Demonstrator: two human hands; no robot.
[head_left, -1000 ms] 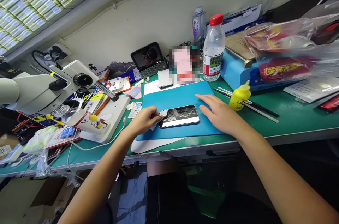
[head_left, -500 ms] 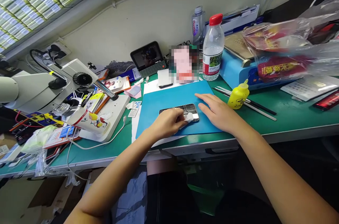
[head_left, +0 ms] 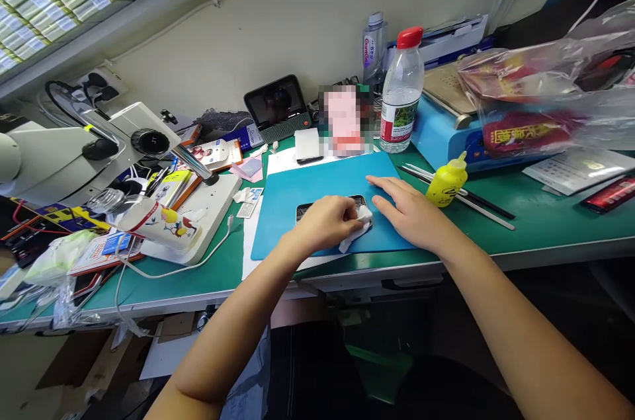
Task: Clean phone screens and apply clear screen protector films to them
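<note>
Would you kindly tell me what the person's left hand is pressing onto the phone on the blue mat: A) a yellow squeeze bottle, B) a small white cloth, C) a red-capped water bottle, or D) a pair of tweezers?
B: the left hand holds a small white cloth against the phone lying on the blue mat, while the right hand rests flat beside it.

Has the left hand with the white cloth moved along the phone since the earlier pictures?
Yes. The left hand carried the white cloth from the phone's left end to its right end.
</note>
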